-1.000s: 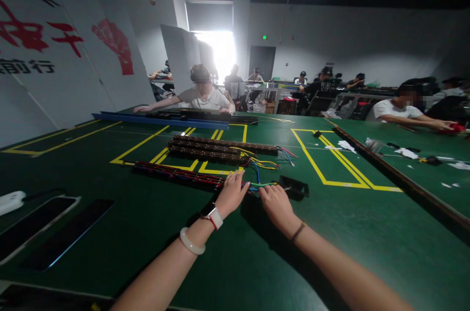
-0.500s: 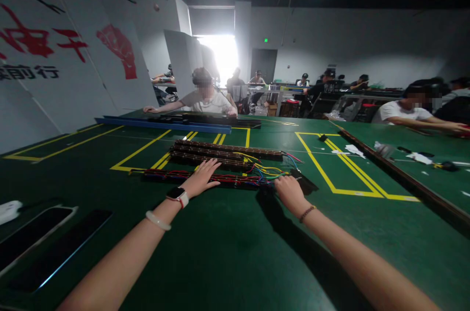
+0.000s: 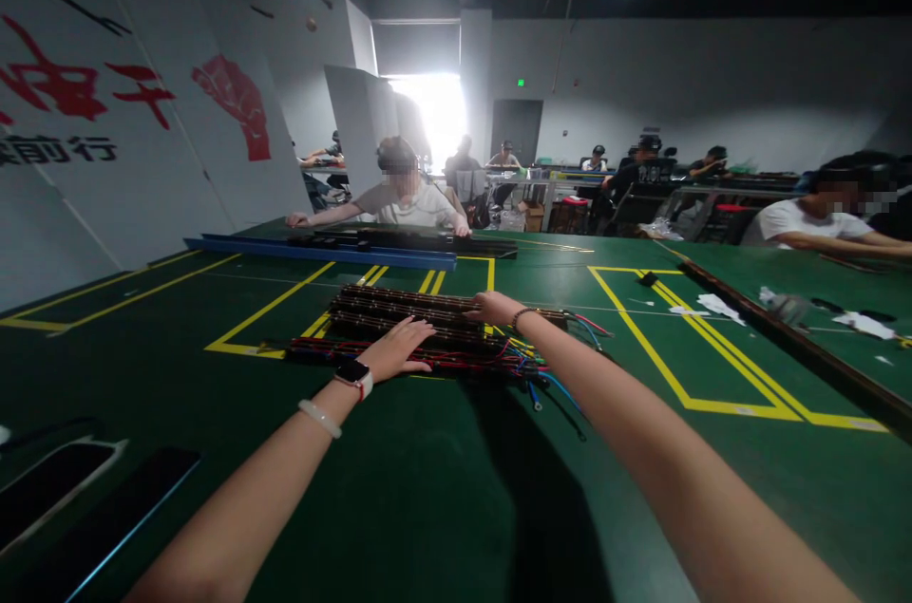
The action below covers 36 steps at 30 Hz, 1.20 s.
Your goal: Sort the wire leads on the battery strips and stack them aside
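Note:
Several long dark strips (image 3: 399,307) with red and coloured wires lie side by side on the green table (image 3: 442,489). My left hand (image 3: 395,348) rests flat, fingers spread, on the nearest strip (image 3: 320,348). It wears a watch and a pale bangle. My right hand (image 3: 491,307) reaches farther out and lies on the far strips, fingers stretched forward, a bead bracelet at the wrist. Loose wire ends (image 3: 556,385) in blue, yellow and red trail from the strips' right end under my right forearm.
Yellow tape outlines (image 3: 684,366) mark the table. A blue rail (image 3: 320,252) lies at the far edge, where a person (image 3: 406,199) in a white shirt sits. Black flat panels (image 3: 92,499) lie near left. A dark divider (image 3: 790,337) runs at right; another person (image 3: 826,218) works beyond it.
My right hand has moved from the wire ends near the table's front up and left onto the far strips. My left hand stays on the near strip. The view has shifted closer.

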Available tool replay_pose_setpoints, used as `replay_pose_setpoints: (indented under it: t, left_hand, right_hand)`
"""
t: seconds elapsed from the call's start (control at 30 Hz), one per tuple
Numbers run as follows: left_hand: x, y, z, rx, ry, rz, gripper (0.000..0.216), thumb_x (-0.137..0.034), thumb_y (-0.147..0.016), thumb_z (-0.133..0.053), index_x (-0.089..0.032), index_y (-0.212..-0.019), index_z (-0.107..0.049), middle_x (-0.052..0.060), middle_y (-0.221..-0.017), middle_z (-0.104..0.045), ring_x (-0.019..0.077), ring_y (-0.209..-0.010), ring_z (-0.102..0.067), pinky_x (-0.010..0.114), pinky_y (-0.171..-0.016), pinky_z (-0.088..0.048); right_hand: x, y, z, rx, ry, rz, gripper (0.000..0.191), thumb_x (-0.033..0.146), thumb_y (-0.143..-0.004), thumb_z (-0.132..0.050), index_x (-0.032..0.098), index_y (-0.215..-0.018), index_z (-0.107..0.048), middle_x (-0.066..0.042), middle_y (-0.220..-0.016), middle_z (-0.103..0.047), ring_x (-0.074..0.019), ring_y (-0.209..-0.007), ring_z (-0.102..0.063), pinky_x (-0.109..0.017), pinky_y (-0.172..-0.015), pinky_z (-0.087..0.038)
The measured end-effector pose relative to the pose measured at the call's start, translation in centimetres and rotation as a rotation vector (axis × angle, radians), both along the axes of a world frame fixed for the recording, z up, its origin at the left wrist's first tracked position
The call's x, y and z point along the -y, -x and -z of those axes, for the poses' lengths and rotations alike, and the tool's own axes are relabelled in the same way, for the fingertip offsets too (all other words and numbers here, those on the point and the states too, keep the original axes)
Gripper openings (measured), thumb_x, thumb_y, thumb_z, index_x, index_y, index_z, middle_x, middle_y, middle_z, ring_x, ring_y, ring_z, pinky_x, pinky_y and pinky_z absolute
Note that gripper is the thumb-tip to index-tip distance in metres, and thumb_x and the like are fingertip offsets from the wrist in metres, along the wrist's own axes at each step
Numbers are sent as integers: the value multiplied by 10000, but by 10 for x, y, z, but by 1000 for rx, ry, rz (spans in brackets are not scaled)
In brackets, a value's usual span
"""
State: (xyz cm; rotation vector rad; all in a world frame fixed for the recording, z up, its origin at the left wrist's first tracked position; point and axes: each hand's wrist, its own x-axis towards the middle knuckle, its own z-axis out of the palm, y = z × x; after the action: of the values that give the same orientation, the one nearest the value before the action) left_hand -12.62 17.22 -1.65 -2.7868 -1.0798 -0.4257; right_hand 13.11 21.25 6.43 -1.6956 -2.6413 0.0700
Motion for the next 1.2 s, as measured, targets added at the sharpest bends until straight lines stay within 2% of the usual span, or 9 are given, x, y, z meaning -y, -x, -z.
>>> replay_pose_setpoints:
  t: [0.13,0.3,0.43,0.57,0.77,0.9,1.03,1.2]
  left_hand:
    - [-7,1,0,28,67,-37,737,-630,-764,-568,-183,-1334,-433,126,-1371,-497,231,-1320,-402,430,-1147,-216]
    - [-10,0,1,93,133,-76,781,-622,-733,-610,-237,-1375,-387,97,-1403,-466,240,-1337,-375,452,-1145,-212]
    - [-10,-1,-1,106,191,-109,850,-621,-696,-651,-229,-1393,-361,109,-1402,-461,273,-1322,-387,464,-1124,-243]
    - [-7,-3,-2,145,215,-122,862,-633,-675,-662,-211,-1375,-389,130,-1373,-478,281,-1279,-430,440,-1082,-317]
    - [10,-16,-6,175,254,-64,821,-598,-665,-695,-228,-1349,-429,105,-1370,-481,259,-1282,-428,413,-1082,-329]
    - [29,-33,-9,191,293,-44,911,-579,-635,-729,-233,-1396,-366,105,-1388,-464,255,-1287,-424,406,-1091,-322]
    - [49,-59,-11,206,307,4,977,-583,-606,-746,-249,-1420,-323,107,-1391,-461,262,-1284,-432,411,-1084,-333]
    - [76,-107,-13,232,282,114,981,-611,-581,-744,-271,-1409,-342,106,-1368,-485,273,-1258,-460,417,-1062,-353]
  right_hand:
    - [-34,12,31,-45,-42,66,600,581,-876,-456,131,-1270,-511,-183,-1285,-525,-271,-1169,-501,-332,-933,-375]
    - [-50,12,59,-94,3,92,728,707,-851,-332,131,-1262,-504,-179,-1249,-554,-283,-1148,-510,-374,-950,-349]
    - [-48,8,71,-126,4,94,809,771,-806,-309,147,-1299,-458,-184,-1287,-520,-307,-1181,-470,-416,-970,-309]
    - [-40,4,74,-143,-3,91,785,769,-805,-314,181,-1309,-443,-167,-1306,-503,-305,-1212,-431,-441,-980,-274]
    - [-14,-8,73,-135,-29,101,820,792,-754,-380,193,-1309,-453,-162,-1258,-532,-314,-1175,-452,-474,-985,-243]
    - [15,-24,71,-118,-46,115,817,761,-772,-387,159,-1322,-447,-183,-1252,-530,-315,-1170,-453,-468,-987,-236]
    - [50,-53,70,-88,-70,154,775,718,-796,-400,146,-1316,-453,-183,-1222,-545,-311,-1152,-469,-476,-1000,-216]
    - [99,-105,70,-44,-104,218,744,704,-810,-393,152,-1305,-457,-172,-1197,-565,-303,-1122,-501,-494,-1016,-204]
